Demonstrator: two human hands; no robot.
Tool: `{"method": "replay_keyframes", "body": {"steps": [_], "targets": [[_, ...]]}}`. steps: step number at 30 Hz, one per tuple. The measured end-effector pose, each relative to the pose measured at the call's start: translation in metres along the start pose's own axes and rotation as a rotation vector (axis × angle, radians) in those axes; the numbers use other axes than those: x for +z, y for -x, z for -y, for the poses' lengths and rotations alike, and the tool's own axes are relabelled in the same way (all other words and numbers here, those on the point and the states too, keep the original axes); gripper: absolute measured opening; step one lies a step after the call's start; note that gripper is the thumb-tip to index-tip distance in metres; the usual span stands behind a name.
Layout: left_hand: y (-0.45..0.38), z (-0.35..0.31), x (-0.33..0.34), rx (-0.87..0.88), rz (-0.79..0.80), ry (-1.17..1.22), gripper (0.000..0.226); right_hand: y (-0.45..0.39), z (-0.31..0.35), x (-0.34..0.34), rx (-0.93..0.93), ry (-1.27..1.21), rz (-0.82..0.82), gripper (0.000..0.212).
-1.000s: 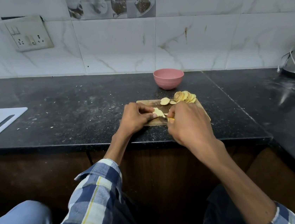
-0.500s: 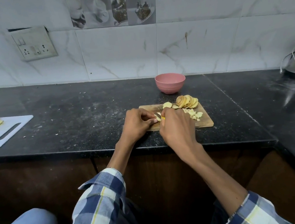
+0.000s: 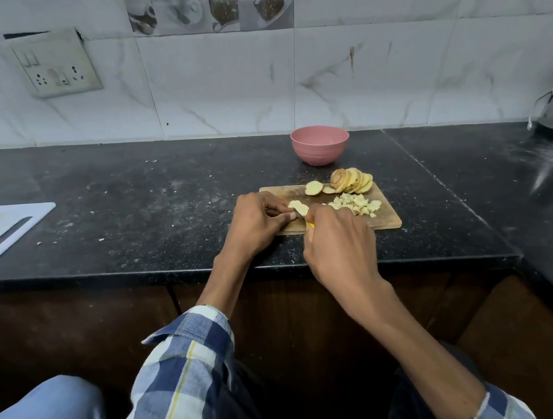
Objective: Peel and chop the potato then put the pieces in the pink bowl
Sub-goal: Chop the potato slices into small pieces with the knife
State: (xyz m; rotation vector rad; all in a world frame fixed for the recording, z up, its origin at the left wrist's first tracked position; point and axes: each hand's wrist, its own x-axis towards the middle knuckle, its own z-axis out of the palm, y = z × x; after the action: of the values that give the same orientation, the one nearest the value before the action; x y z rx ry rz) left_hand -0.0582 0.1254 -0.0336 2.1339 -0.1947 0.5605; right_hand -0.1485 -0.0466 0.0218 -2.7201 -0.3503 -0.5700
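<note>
Two hands share the wooden board [image 3: 386, 221]: your left hand [image 3: 257, 223] curls its fingers onto a potato slice [image 3: 299, 206], pinning it for cutting, while your right hand [image 3: 339, 240] grips the yellow-handled knife [image 3: 309, 224]. Diced pieces [image 3: 357, 203] lie right; the pink bowl [image 3: 320, 144] waits behind.

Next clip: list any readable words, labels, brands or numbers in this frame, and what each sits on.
None readable.
The grey picture tiles on the wall show cups and desserts, no lettering.
The white switch and socket plate shows no legible marking.
The pink bowl, wooden chopping board and white plastic cutting board are unmarked.
</note>
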Motion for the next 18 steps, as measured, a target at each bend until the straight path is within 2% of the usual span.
{"method": "replay_keyframes", "body": {"steps": [9, 13, 15, 18], "targets": [[0.001, -0.001, -0.001, 0.006, 0.004, -0.047, 0.008, 0.022, -0.014, -0.013, 0.013, -0.043, -0.018, 0.025], [0.004, -0.006, -0.001, 0.028, -0.02, -0.095, 0.007, 0.017, -0.034, -0.01, 0.015, -0.166, -0.131, 0.021], [0.004, -0.012, -0.001, 0.092, -0.053, -0.175, 0.015, 0.008, -0.047, -0.004, 0.016, -0.21, -0.186, 0.02], [0.004, -0.022, 0.009, 0.167, -0.01, -0.271, 0.024, -0.016, -0.067, 0.013, 0.05, -0.289, -0.237, 0.019]]}}
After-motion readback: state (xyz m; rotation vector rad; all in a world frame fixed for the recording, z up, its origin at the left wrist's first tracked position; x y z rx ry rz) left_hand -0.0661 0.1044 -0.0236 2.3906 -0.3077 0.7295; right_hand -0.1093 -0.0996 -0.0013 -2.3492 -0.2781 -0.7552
